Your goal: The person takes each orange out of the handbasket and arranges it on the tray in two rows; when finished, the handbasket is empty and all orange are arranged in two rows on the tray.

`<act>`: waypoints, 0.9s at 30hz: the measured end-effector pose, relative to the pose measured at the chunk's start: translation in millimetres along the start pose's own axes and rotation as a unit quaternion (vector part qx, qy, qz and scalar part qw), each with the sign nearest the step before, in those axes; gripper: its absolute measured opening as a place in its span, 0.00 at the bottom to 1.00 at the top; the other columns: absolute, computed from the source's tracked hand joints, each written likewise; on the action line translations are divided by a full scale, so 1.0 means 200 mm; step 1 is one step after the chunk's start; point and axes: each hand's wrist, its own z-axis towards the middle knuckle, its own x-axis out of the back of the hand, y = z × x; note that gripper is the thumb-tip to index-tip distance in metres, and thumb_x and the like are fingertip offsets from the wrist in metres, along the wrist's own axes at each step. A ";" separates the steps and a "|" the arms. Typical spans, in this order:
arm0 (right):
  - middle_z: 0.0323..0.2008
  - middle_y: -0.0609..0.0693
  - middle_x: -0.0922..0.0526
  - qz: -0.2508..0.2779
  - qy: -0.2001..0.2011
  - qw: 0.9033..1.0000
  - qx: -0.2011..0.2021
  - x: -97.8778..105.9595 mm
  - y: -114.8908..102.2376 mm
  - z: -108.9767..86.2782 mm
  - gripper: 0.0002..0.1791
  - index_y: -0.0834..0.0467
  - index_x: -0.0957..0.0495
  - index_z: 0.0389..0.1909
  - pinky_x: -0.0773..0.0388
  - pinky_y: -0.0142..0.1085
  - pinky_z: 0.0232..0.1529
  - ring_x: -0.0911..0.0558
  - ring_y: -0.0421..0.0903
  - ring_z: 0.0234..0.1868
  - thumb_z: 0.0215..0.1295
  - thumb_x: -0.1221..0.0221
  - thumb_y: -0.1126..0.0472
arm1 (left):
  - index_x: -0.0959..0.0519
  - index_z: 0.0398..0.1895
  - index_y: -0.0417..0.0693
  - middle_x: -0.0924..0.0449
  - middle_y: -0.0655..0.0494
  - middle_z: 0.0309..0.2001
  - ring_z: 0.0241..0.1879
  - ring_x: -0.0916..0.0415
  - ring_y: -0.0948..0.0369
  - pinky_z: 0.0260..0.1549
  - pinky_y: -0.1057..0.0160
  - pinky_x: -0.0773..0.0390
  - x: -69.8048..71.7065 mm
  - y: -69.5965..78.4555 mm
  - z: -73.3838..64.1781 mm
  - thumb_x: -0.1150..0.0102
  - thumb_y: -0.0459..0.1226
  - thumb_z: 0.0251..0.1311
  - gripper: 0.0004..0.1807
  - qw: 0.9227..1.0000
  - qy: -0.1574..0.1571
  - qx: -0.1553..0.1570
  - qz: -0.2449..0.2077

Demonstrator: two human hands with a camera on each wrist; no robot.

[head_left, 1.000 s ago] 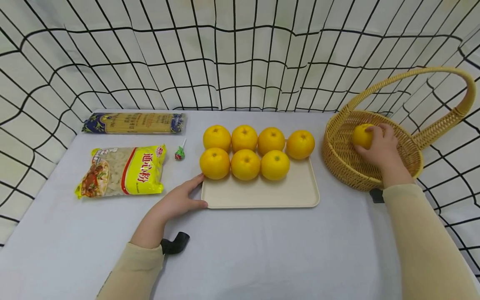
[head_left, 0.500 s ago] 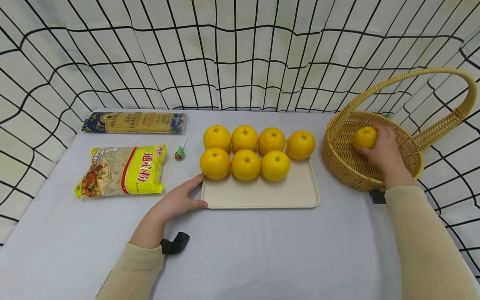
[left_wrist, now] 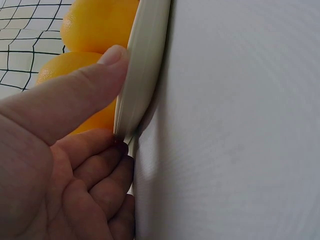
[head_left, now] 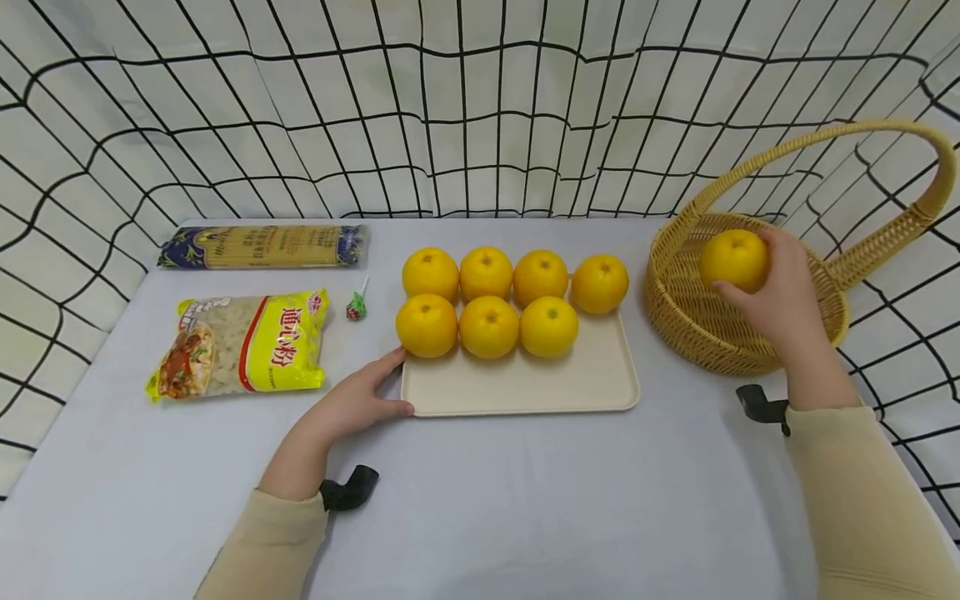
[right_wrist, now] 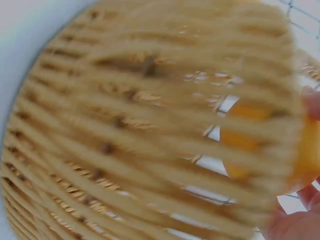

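My right hand (head_left: 787,287) grips an orange (head_left: 733,260) above the wicker basket (head_left: 693,346), inside the arch of its handle. The right wrist view is blurred; the basket's woven wall (right_wrist: 125,135) fills most of it, and the held orange (right_wrist: 307,152) shows partly behind the weave at the right. My left hand (head_left: 360,400) holds the left end of a cream tray (head_left: 525,392), thumb at the near corner. In the left wrist view the thumb lies against the tray's rim (left_wrist: 142,70), with the other fingers curled near its corner. Several oranges (head_left: 489,327) sit in two rows along the tray's far side.
On the left lie a yellow bag of pasta (head_left: 240,343), a long packet of noodles (head_left: 262,247) and a small lollipop (head_left: 356,307). A white wall with a black grid (head_left: 465,108) rises behind the white-covered table (head_left: 525,500).
My right hand has lifted the orange up from the basket's inside and drawn slightly back toward me. The left hand keeps its place on the tray. The head view has shifted slightly.
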 end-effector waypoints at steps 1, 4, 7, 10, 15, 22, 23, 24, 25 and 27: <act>0.70 0.58 0.56 0.006 0.004 1.000 0.001 0.00 -0.02 -0.02 0.46 0.57 0.57 0.70 0.48 0.58 0.65 0.49 0.60 0.67 0.57 0.41 0.51 | 0.53 0.71 0.50 0.55 0.50 0.72 0.70 0.58 0.47 0.67 0.44 0.54 0.00 0.00 0.00 0.37 0.47 0.50 0.48 1.000 -0.001 0.000 0.000; 0.69 0.56 0.55 0.023 0.018 1.000 -0.005 0.01 -0.08 -0.09 0.45 0.55 0.55 0.69 0.42 0.56 0.63 0.46 0.58 0.65 0.56 0.40 0.52 | 0.53 0.71 0.50 0.55 0.50 0.72 0.70 0.58 0.47 0.67 0.44 0.54 0.00 0.00 0.00 0.37 0.47 0.51 0.48 1.000 -0.001 -0.003 0.000; 0.67 0.55 0.52 0.050 0.041 0.998 -0.005 0.00 -0.15 -0.15 0.44 0.52 0.53 0.69 0.37 0.51 0.62 0.42 0.55 0.61 0.55 0.39 0.55 | 0.53 0.71 0.50 0.55 0.49 0.72 0.70 0.58 0.47 0.67 0.44 0.54 0.00 0.01 0.01 0.38 0.47 0.51 0.47 1.000 -0.002 -0.006 0.001; 0.64 0.54 0.47 0.088 0.058 0.994 0.013 -0.04 -0.22 -0.20 0.43 0.53 0.49 0.67 0.35 0.48 0.62 0.40 0.51 0.60 0.52 0.37 0.59 | 0.53 0.71 0.50 0.55 0.50 0.72 0.70 0.58 0.47 0.67 0.44 0.54 0.00 0.00 0.00 0.38 0.47 0.51 0.47 1.000 -0.003 -0.004 -0.001; 0.62 0.56 0.44 0.153 0.036 0.986 0.048 -0.15 -0.31 -0.25 0.42 0.58 0.47 0.65 0.34 0.50 0.61 0.37 0.51 0.59 0.50 0.36 0.63 | 0.53 0.71 0.50 0.55 0.50 0.72 0.70 0.58 0.47 0.66 0.43 0.54 0.00 -0.01 0.00 0.38 0.48 0.51 0.47 1.000 -0.001 0.002 0.003; 0.63 0.60 0.44 0.182 -0.040 0.982 0.026 -0.33 -0.33 -0.29 0.44 0.62 0.50 0.66 0.35 0.51 0.61 0.36 0.57 0.62 0.52 0.36 0.62 | 0.52 0.71 0.50 0.55 0.50 0.72 0.70 0.58 0.47 0.66 0.44 0.54 0.00 0.00 0.00 0.37 0.48 0.51 0.48 1.000 -0.001 -0.003 0.003; 0.63 0.61 0.44 0.183 -0.047 0.982 0.023 -0.35 -0.33 -0.29 0.44 0.63 0.51 0.66 0.35 0.51 0.61 0.36 0.58 0.62 0.52 0.36 0.61 | 0.52 0.71 0.50 0.55 0.50 0.72 0.70 0.58 0.47 0.66 0.44 0.54 0.00 0.00 0.00 0.37 0.48 0.51 0.48 1.000 0.000 -0.003 0.003; 0.63 0.62 0.43 0.184 -0.053 0.981 0.016 -0.37 -0.33 -0.29 0.44 0.63 0.51 0.66 0.36 0.52 0.62 0.36 0.58 0.62 0.52 0.36 0.61 | 0.52 0.71 0.50 0.55 0.50 0.72 0.70 0.58 0.47 0.66 0.44 0.54 0.00 0.00 0.00 0.37 0.48 0.51 0.47 1.000 0.000 -0.004 0.002; 0.63 0.62 0.43 0.183 -0.057 0.981 0.012 -0.38 -0.32 -0.29 0.45 0.63 0.51 0.66 0.37 0.52 0.62 0.36 0.59 0.62 0.53 0.36 0.60 | 0.52 0.71 0.50 0.55 0.50 0.72 0.70 0.58 0.47 0.66 0.44 0.54 0.00 0.00 0.00 0.37 0.47 0.51 0.47 1.000 0.000 -0.003 0.002; 0.63 0.63 0.43 0.188 -0.066 0.980 0.005 -0.40 -0.32 -0.29 0.45 0.64 0.52 0.66 0.38 0.52 0.62 0.36 0.59 0.61 0.53 0.37 0.59 | 0.52 0.71 0.49 0.55 0.49 0.72 0.70 0.58 0.47 0.66 0.44 0.53 0.00 0.00 0.00 0.37 0.47 0.51 0.47 1.000 0.003 -0.004 0.002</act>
